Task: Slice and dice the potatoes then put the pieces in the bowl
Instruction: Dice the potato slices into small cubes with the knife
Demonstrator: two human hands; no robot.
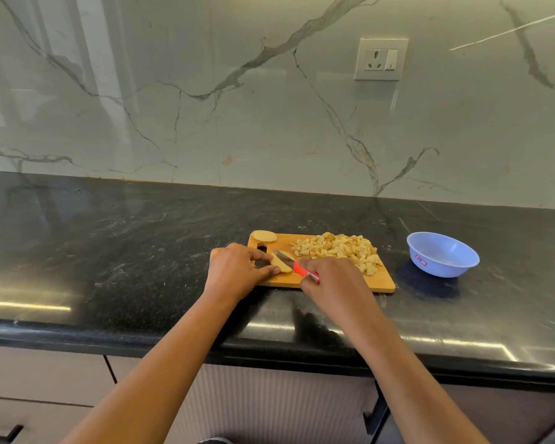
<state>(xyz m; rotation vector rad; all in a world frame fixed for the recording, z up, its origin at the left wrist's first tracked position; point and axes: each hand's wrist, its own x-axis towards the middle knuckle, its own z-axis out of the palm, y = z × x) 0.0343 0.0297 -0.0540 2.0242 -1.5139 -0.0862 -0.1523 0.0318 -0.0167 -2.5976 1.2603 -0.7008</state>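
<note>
A wooden cutting board [378, 281] lies on the black counter. My left hand [236, 270] pinches a potato slice [282, 266] at the board's left end. My right hand [329, 280] grips a knife [290, 262] by its red handle, and the blade lies across that slice. Another potato slice [264, 236] rests at the board's far left corner. A heap of diced potato [337, 247] covers the board's right half. The pale blue bowl [441, 254] stands to the right of the board, with nothing visible inside it.
The black stone counter [125, 251] stretches wide to the left of the board. A marble wall with a power socket [381, 59] rises behind. The counter's front edge runs below my forearms, with cabinet fronts underneath.
</note>
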